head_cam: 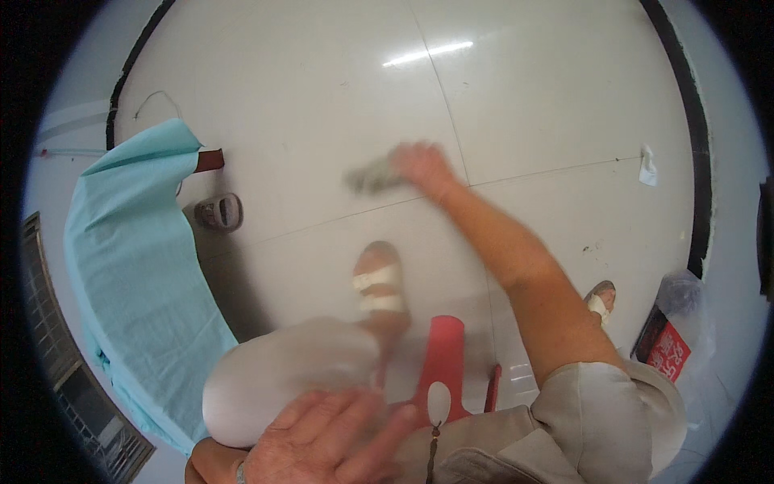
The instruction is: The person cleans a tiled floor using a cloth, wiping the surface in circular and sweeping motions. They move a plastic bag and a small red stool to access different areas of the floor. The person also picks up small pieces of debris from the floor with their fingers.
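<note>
Above the tiled floor (544,109), my right hand (425,168) is stretched forward. Its fingers grip a grey-green item (372,176), possibly a cloth, too motion-blurred to identify. My left hand (329,438) is low in the picture, over or on my light trouser leg (290,369). Its fingers are apart and nothing shows in them; blur hides whether it touches the leg. To its right hangs a pale oval pendant (439,403) on a dark cord, in front of a red seat part (446,348) between my legs.
A pale-blue sheet (139,260) drapes a long piece of furniture at left, beside a slipper (222,213) on the floor. My sandalled foot (380,284) is in front. At right are a white scrap (647,166) and a clear plastic bag (680,296) near the wall.
</note>
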Demonstrator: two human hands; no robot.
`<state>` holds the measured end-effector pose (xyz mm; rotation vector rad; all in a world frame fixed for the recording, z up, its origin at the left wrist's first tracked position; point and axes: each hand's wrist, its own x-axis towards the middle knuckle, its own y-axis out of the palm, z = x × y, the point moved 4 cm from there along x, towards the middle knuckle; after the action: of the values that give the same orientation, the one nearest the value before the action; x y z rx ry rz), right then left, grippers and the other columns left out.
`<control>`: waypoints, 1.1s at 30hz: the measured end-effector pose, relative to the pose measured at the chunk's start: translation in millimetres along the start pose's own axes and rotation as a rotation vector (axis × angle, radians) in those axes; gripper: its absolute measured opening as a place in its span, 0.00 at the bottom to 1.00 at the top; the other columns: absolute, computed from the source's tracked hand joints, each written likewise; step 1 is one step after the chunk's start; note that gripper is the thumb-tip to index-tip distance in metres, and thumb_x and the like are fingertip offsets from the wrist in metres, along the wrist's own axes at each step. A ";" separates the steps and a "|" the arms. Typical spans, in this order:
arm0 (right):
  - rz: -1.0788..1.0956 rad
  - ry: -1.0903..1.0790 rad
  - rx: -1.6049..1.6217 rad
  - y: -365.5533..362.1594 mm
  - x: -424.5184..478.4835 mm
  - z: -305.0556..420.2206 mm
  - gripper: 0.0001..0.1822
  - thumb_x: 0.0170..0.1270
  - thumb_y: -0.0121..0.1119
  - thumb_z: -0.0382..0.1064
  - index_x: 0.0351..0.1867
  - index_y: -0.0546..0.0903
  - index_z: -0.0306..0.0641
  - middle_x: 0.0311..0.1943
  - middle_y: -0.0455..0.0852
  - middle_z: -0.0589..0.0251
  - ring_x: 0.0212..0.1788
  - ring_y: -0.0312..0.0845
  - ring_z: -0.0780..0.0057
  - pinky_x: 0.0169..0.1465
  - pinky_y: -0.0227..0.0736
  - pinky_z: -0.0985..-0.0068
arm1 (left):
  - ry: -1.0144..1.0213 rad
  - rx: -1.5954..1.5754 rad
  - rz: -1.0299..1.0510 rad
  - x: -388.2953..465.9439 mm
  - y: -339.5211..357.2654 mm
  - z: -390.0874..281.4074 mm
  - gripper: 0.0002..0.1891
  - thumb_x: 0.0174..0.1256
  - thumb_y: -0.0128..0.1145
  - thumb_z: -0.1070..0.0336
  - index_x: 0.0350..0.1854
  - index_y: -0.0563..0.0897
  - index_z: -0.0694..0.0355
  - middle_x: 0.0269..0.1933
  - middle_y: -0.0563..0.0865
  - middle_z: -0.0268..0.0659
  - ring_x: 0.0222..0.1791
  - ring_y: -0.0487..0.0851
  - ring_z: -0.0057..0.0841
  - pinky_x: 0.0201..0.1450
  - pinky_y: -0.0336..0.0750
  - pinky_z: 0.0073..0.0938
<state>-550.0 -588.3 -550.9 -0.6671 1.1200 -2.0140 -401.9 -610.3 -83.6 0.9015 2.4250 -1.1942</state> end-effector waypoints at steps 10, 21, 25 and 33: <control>-0.178 0.106 -0.194 -115.9 -82.1 -108.6 0.20 0.60 0.58 0.33 0.55 0.79 0.48 0.50 0.81 0.53 0.51 0.77 0.54 0.51 0.73 0.55 | 0.088 0.030 -0.049 2.3 -13.7 -26.8 0.28 0.56 0.69 0.62 0.59 0.78 0.66 0.58 0.79 0.53 0.56 0.79 0.53 0.58 0.73 0.48; 0.336 0.032 -0.325 -54.8 -289.9 -66.6 0.23 0.66 0.53 0.44 0.62 0.75 0.72 0.65 0.74 0.61 0.61 0.71 0.57 0.50 0.69 0.56 | 0.079 0.086 0.124 44.8 21.3 -52.0 0.31 0.56 0.68 0.63 0.63 0.76 0.66 0.58 0.79 0.54 0.57 0.78 0.53 0.59 0.73 0.47; -0.012 0.612 -0.370 -143.1 -163.6 -208.7 0.31 0.62 0.55 0.32 0.66 0.74 0.68 0.64 0.73 0.56 0.62 0.70 0.48 0.53 0.68 0.57 | 0.061 0.152 0.138 68.4 16.8 -72.8 0.32 0.57 0.68 0.64 0.65 0.75 0.66 0.59 0.78 0.54 0.58 0.78 0.53 0.60 0.72 0.47; 0.135 0.190 -0.178 -117.5 -211.2 -122.2 0.17 0.61 0.56 0.39 0.52 0.80 0.55 0.49 0.80 0.58 0.54 0.75 0.58 0.53 0.67 0.53 | 0.118 0.131 0.151 89.3 15.8 -87.4 0.34 0.56 0.68 0.64 0.68 0.73 0.65 0.59 0.79 0.54 0.57 0.78 0.53 0.59 0.72 0.47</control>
<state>-551.1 -318.5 -527.3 -0.4806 1.4302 -1.9079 -458.5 -497.7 -84.6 1.2034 2.3398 -1.2891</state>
